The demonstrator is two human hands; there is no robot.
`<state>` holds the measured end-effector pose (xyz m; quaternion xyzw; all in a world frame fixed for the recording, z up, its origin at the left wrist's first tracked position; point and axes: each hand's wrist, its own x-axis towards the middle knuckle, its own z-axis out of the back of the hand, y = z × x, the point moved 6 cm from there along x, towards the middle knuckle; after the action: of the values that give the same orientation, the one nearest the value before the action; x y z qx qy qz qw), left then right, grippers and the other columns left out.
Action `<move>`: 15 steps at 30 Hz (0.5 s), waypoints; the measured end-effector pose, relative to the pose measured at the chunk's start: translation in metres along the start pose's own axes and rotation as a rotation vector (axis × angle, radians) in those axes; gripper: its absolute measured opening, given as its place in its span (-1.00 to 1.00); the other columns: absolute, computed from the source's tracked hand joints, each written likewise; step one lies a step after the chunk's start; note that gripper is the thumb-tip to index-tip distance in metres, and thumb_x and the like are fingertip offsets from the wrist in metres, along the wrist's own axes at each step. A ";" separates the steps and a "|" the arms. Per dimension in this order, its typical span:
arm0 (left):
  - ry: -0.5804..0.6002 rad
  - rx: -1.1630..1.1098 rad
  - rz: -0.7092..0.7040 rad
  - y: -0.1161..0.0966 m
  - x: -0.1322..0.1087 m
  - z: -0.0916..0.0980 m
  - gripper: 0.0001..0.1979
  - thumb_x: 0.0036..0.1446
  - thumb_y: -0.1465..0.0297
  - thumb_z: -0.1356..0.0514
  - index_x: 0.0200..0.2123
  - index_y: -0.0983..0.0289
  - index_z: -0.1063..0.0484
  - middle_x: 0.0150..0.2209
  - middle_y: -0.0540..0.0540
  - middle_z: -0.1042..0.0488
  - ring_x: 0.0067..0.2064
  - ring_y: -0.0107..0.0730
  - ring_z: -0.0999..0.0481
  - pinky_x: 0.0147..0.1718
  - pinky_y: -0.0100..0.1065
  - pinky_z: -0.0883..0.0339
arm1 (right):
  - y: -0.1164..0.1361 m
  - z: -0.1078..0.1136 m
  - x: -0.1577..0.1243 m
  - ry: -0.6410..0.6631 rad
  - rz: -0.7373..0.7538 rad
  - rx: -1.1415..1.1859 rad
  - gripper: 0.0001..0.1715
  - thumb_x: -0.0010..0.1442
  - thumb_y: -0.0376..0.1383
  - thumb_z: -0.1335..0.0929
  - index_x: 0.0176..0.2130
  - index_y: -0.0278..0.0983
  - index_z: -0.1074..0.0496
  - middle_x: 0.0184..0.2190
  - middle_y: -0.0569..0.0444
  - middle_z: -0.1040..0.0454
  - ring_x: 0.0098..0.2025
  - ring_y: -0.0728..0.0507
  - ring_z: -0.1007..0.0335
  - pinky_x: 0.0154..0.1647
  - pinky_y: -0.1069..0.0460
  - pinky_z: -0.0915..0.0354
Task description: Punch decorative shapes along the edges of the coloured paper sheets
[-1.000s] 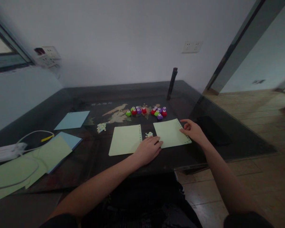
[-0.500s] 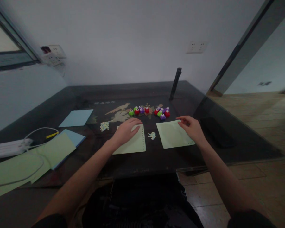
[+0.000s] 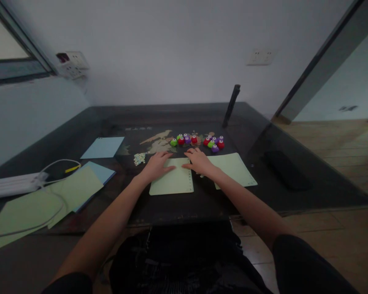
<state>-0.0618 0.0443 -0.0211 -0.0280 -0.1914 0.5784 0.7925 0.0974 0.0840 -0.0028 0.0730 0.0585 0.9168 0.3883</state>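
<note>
A pale green sheet with holes along its right edge lies in front of me. On its upper left side rests my left hand, thumb apart from the fingers. My right hand touches the sheet's upper right edge, also with its thumb spread. Nothing is seen held in either one. Partly under my right forearm is a second pale green sheet. Small pale pieces are heaped left of my left hand; another small pile is mostly hidden by my right hand. Beyond the hands sit several red, green and purple eyeball-topped toys.
At the left are a blue sheet, overlapping green papers, a white power strip and its cable. A black upright stick stands at the back right. A dark flat object lies on the right side of the table.
My right hand has moved left from the right sheet to the left sheet's holed edge. My left hand has shifted slightly on the same sheet. The view has shifted a little.
</note>
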 end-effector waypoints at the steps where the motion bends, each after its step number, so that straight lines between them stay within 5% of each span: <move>1: 0.002 0.010 0.005 0.001 0.000 -0.001 -0.43 0.07 0.11 -0.21 0.10 0.28 -0.33 0.02 0.25 -0.37 0.05 -0.06 -0.34 0.02 -0.07 -0.24 | 0.001 -0.002 -0.001 0.019 -0.006 -0.021 -0.35 0.16 -0.06 -0.34 0.12 -0.37 -0.33 0.08 -0.19 -0.32 0.10 -0.33 -0.16 0.00 -0.14 -0.22; 15: -0.033 0.023 -0.064 -0.004 0.001 0.002 -0.53 0.05 0.17 -0.25 0.00 0.24 -0.43 -0.12 0.21 -0.38 -0.06 -0.11 -0.37 -0.04 -0.10 -0.27 | 0.004 0.000 -0.007 -0.061 0.022 0.019 -0.53 0.12 -0.19 -0.40 0.02 -0.29 -0.40 -0.05 -0.11 -0.39 0.01 -0.26 -0.24 -0.03 -0.08 -0.21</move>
<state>-0.0584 0.0433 -0.0178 -0.0034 -0.1986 0.5553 0.8076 0.0993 0.0767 -0.0029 0.1054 0.0543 0.9177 0.3791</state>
